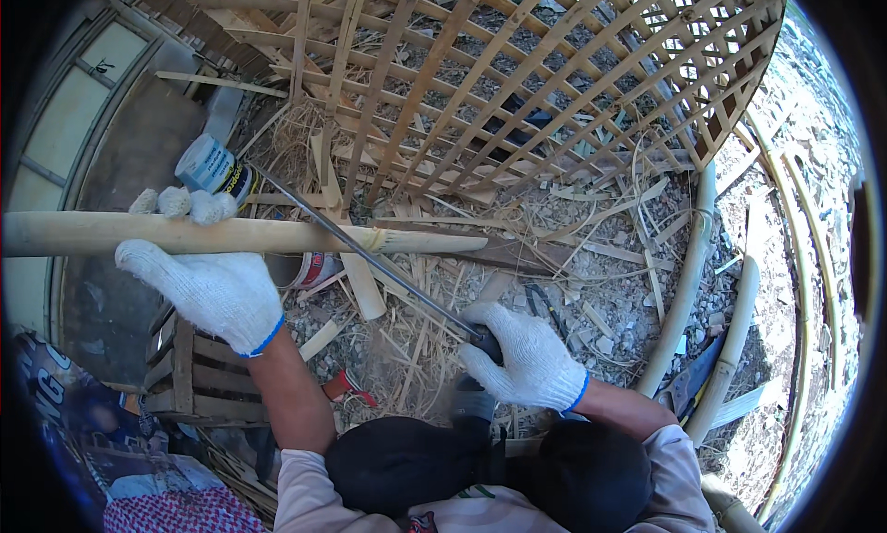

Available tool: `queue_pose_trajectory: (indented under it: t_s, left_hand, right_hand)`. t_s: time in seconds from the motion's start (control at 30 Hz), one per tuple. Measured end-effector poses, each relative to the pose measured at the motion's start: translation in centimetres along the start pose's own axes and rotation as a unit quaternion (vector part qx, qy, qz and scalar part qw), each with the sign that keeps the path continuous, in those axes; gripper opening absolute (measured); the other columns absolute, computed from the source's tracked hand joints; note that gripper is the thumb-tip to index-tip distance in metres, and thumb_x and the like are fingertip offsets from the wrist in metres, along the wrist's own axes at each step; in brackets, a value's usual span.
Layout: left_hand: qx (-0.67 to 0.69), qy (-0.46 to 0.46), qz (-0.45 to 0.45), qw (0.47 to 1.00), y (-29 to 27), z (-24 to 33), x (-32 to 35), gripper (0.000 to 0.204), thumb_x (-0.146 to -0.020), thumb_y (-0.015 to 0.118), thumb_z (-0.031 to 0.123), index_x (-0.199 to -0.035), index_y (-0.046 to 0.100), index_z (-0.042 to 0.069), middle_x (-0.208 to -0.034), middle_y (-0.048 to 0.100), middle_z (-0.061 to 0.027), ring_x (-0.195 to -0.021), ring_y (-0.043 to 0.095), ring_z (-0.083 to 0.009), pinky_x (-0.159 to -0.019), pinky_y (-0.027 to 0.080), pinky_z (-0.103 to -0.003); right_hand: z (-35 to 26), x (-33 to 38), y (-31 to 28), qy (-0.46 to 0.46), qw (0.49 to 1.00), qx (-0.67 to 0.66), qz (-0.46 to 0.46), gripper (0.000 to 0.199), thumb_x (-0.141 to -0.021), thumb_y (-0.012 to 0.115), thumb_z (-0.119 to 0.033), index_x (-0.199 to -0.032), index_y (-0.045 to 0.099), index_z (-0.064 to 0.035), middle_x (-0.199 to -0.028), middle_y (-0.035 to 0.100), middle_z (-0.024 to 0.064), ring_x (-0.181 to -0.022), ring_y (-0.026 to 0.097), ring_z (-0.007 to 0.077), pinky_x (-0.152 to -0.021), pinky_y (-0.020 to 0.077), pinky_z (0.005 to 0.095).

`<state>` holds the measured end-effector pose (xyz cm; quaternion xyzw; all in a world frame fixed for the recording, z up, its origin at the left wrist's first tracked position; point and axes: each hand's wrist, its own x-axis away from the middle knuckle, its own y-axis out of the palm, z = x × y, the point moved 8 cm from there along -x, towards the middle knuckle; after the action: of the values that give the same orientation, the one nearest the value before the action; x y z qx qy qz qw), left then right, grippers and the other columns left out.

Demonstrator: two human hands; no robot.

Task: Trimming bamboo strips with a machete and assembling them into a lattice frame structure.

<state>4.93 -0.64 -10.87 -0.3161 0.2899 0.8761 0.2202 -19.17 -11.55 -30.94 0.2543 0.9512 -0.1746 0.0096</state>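
My left hand (208, 293), in a white knit glove with a blue cuff, is wrapped round a pale bamboo pole (296, 237). The pole comes in level from the left edge, and its right end tapers to a point. In my right hand (527, 359), gloved the same way, is the dark handle of a machete (399, 273). Its long thin blade slants up to the left and crosses the pole just right of my left hand. Whether the blade touches the pole I cannot tell.
A bamboo lattice (462, 99) stands across the far side. Wood strips and shavings litter the rubble ground. Bamboo poles (688, 284), a saw (695, 376) and pliers (547, 307) lie at right. At left are a white-and-blue bucket (205, 163) and a slatted wooden stool (208, 371).
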Motion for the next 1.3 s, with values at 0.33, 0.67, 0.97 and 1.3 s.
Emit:
queue_pose_trajectory:
  t_s: [0.33, 0.67, 0.97, 1.3]
  left_hand:
    - [-0.005, -0.004, -0.013, 1.000, 0.3, 0.0, 0.4, 0.068, -0.096, 0.061, 0.069, -0.125, 0.048, 0.009, -0.090, 0.051, -0.0023, -0.072, 0.049, -0.0152, -0.070, 0.042, -0.032]
    - [0.174, -0.071, -0.308, 0.933, 1.5, 0.3, 0.2, 0.087, -0.093, 0.053, 0.078, -0.135, 0.049, 0.002, -0.095, 0.053, -0.0067, -0.079, 0.049, -0.0172, -0.071, 0.041, -0.035]
    - [-0.199, 0.134, 0.089, 0.967, -0.3, 5.7, 2.4, 0.082, -0.103, 0.045, 0.063, -0.149, 0.035, -0.005, -0.094, 0.053, -0.0091, -0.075, 0.048, -0.0204, -0.085, 0.048, -0.045]
    - [-0.108, 0.155, 0.044, 0.981, -1.1, 6.6, 0.4, 0.053, -0.107, 0.049, 0.039, -0.139, 0.045, -0.004, -0.082, 0.047, -0.0021, -0.058, 0.037, -0.0105, -0.055, 0.033, -0.028]
  right_hand:
    - [3.2, -0.1, 0.7, 0.031, 1.000, -0.001, 0.005, 0.039, -0.093, 0.071, -0.026, -0.120, 0.062, 0.0014, -0.080, 0.067, 0.0230, -0.076, 0.070, 0.0422, -0.068, 0.0537, 0.0479]
    - [4.2, 1.0, 1.2, 0.080, 0.996, 0.021, -0.045, 0.042, -0.097, 0.067, -0.031, -0.126, 0.062, -0.0005, -0.093, 0.071, 0.0247, -0.089, 0.072, 0.0441, -0.078, 0.0563, 0.0506]
    - [5.9, 2.0, 2.8, 0.110, 0.992, 0.003, -0.056, 0.043, -0.099, 0.064, -0.033, -0.125, 0.060, 0.0018, -0.090, 0.071, 0.0262, -0.086, 0.072, 0.0453, -0.077, 0.0559, 0.0522]
    - [2.8, -0.2, 2.0, 0.077, 0.995, 0.002, -0.070, 0.040, -0.099, 0.063, -0.032, -0.119, 0.060, 0.0033, -0.089, 0.072, 0.0264, -0.084, 0.071, 0.0461, -0.075, 0.0556, 0.0529]
